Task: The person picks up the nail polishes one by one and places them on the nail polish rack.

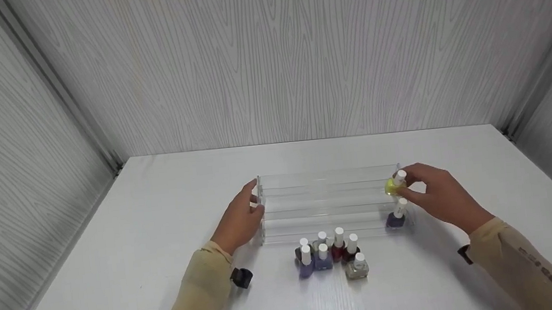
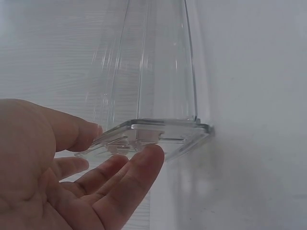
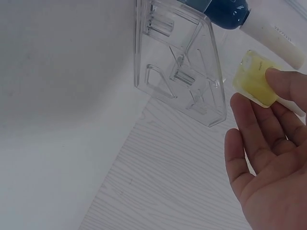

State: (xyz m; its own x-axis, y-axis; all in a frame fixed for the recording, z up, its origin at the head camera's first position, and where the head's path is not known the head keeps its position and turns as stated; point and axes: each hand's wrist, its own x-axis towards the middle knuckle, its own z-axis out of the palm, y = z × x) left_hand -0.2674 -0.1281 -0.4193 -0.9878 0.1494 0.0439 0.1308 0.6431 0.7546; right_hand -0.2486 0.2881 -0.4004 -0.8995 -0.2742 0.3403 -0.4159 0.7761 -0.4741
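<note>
A clear acrylic tiered rack (image 1: 331, 200) lies across the table. My left hand (image 1: 239, 219) is at its left end, with relaxed fingers against the clear end panel (image 2: 158, 132) and the thumb at that panel's edge. At the right end, my right hand (image 1: 434, 190) pinches a yellow nail polish bottle (image 3: 254, 79) with a white cap (image 1: 400, 175), thumb on one side and fingers on the other. It is tilted over an upper tier. Below it, a dark blue nail polish bottle (image 1: 395, 219) leans in the front tier, its white cap pointing up.
In front of the rack, several white-capped nail polish bottles stand close together, among them a purple one (image 1: 306, 268), a red one (image 1: 338, 253) and a silvery glitter one (image 1: 357, 270). Wood-grain panels (image 1: 267, 64) enclose the white table (image 1: 115, 272) at the back and sides.
</note>
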